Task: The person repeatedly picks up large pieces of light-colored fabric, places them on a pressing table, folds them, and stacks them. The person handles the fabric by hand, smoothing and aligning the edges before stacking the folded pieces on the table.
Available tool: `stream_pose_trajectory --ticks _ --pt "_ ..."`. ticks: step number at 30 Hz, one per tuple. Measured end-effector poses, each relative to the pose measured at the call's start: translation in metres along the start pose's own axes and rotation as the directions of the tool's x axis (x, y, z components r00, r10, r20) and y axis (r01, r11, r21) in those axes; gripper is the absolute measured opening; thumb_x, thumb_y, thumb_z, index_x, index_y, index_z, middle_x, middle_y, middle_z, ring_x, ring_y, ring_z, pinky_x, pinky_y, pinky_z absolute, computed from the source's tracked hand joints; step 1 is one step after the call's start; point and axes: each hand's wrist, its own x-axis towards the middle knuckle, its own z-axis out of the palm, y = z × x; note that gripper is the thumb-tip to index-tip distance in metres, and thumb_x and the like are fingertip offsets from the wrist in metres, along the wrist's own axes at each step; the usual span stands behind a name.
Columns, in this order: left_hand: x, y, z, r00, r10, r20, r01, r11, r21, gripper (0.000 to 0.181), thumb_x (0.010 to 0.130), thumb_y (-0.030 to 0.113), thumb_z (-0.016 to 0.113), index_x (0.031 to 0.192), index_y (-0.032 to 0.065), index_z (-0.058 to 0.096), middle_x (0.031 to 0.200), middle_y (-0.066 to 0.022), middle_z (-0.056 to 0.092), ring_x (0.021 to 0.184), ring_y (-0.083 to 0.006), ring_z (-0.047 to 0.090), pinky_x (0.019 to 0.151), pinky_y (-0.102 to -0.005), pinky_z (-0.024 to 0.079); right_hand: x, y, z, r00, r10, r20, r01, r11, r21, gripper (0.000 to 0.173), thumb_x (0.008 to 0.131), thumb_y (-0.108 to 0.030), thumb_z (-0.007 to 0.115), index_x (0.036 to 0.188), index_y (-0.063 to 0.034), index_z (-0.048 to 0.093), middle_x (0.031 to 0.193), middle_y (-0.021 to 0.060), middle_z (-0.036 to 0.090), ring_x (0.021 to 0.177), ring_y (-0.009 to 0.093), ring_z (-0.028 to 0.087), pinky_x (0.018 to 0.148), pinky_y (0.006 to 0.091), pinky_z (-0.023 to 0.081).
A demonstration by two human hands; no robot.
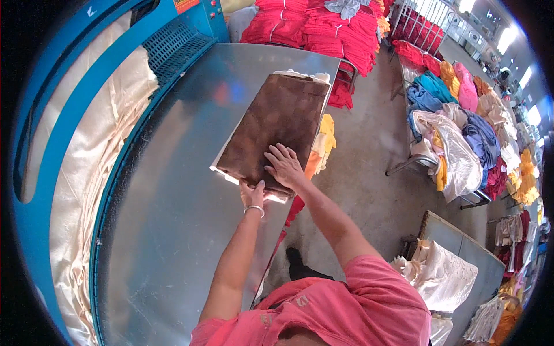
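A folded brown cloth lies as a flat, long stack on a metal table. White cloth shows from under it along the left side and at both ends. My left hand, with a bangle at the wrist, grips the near edge of the brown cloth; some of its fingers are hidden. My right hand rests palm down on top of the brown cloth near its right side, fingers spread.
A blue machine with cream fabric in it borders the table's left side. Tied red cloth bundles stand beyond the far end. At right, a metal-framed rack bears mixed cloths; a board stands nearer.
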Motion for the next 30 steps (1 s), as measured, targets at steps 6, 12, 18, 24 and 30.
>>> stream_pose_trajectory --ticks 6,12,18,24,30 --pt "-0.049 -0.008 -0.079 0.979 0.021 0.202 -0.032 0.998 0.048 0.051 0.084 0.004 0.057 0.132 0.0056 0.040 0.084 -0.0042 0.059 0.067 -0.0118 0.058 0.061 -0.0258 0.051 0.002 0.010 -0.003 0.998 0.035 0.044 -0.036 0.999 0.022 0.042 0.083 -0.036 0.058 0.120 -0.0144 0.056 0.133 0.0059 0.047 0.129 0.026 0.036 0.104 0.0426 0.028" --pt "-0.158 -0.025 -0.204 0.972 0.236 0.016 -0.230 0.927 0.296 0.040 0.084 0.003 0.059 0.122 0.0058 0.051 0.094 -0.0060 0.059 0.081 -0.0144 0.060 0.071 -0.0278 0.052 0.005 -0.017 -0.011 0.982 0.161 0.102 -0.172 0.978 0.115 0.034 0.083 -0.029 0.060 0.112 -0.0099 0.060 0.124 0.0100 0.054 0.118 0.029 0.047 0.098 0.0427 0.035" --pt "-0.276 -0.015 -0.342 0.859 0.450 -0.246 -0.266 0.802 0.535 0.027 0.081 0.003 0.060 0.108 0.0073 0.060 0.093 -0.0116 0.059 0.076 -0.0226 0.061 0.066 -0.0306 0.052 -0.084 -0.247 0.025 0.985 -0.168 0.027 0.120 0.799 0.589 0.026 0.085 -0.017 0.058 0.107 -0.0027 0.055 0.108 0.0165 0.059 0.101 0.036 0.054 0.085 0.0417 0.044" --pt "-0.396 -0.015 -0.531 0.613 0.655 -0.443 0.071 0.513 0.856 0.023 0.076 0.008 0.060 0.099 0.0075 0.062 0.099 -0.0125 0.058 0.092 -0.0325 0.055 0.078 -0.0427 0.047 -0.230 -0.438 0.063 0.797 -0.597 0.097 0.427 0.669 0.608 0.029 0.081 -0.024 0.064 0.107 -0.0104 0.059 0.123 0.0064 0.054 0.120 0.030 0.044 0.098 0.0475 0.034" --pt "-0.547 -0.049 -0.672 0.380 0.589 -0.713 0.706 0.314 0.635 0.044 0.078 0.023 0.059 0.121 0.0116 0.052 0.129 -0.0106 0.045 0.122 -0.0314 0.037 0.100 -0.0454 0.030 -0.248 -0.482 0.052 0.758 -0.642 0.119 0.502 0.690 0.521 0.021 0.082 -0.018 0.061 0.102 -0.0130 0.061 0.123 0.0044 0.053 0.121 0.028 0.044 0.097 0.0463 0.032"
